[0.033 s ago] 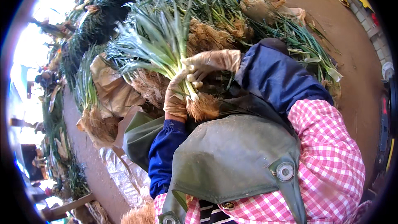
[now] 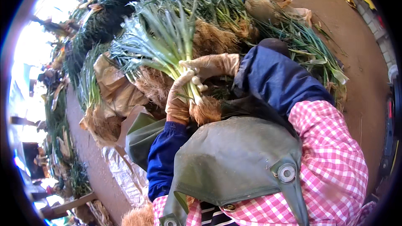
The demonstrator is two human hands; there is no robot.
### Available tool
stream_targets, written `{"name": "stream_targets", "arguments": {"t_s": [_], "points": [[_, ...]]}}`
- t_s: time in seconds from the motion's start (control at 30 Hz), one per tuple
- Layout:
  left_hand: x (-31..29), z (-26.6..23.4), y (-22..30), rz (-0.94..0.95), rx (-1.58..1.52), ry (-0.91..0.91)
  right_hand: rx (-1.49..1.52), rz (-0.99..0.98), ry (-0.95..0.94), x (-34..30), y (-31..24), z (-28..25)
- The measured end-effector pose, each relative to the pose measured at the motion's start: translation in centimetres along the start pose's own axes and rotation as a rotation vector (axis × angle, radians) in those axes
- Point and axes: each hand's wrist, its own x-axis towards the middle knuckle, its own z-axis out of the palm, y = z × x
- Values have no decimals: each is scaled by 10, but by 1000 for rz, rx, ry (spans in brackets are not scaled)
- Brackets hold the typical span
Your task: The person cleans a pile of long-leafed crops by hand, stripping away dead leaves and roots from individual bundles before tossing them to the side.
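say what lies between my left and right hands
In the head view, white stems of the green-leaved onion bunch lie between your left hand and right hand.

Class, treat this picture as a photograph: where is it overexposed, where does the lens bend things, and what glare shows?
Head view: overexposed to white along the left side; head view: the bricks at upper right follow a curve, and the corners go black; head view: a soft sheen on the apron, with pale highlights on the bunch's leaves.

Leafy heap (image 2: 215,37) behind bunch (image 2: 171,60), open floor (image 2: 361,71) right
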Motion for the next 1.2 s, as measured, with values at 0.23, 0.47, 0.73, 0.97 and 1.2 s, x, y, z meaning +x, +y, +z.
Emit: {"name": "stream_targets", "arguments": {"t_s": [0.23, 0.47, 0.73, 0.97, 1.2], "points": [[-43, 103, 38, 91, 455, 46, 429, -414, -478, 31, -53, 56], [-49, 118, 37, 198, 619, -98, 412, -772, -496, 19, -128, 44], [-116, 86, 24, 571, 1276, 442, 127, -1300, -18, 14, -202, -77], [-91, -16, -5, -207, 1672, 413, 638, -1322, 349, 14, -189, -100], [-35, 81, 35, 41, 1906, 302, 649, -1328, 400, 8, -181, -82]]}}
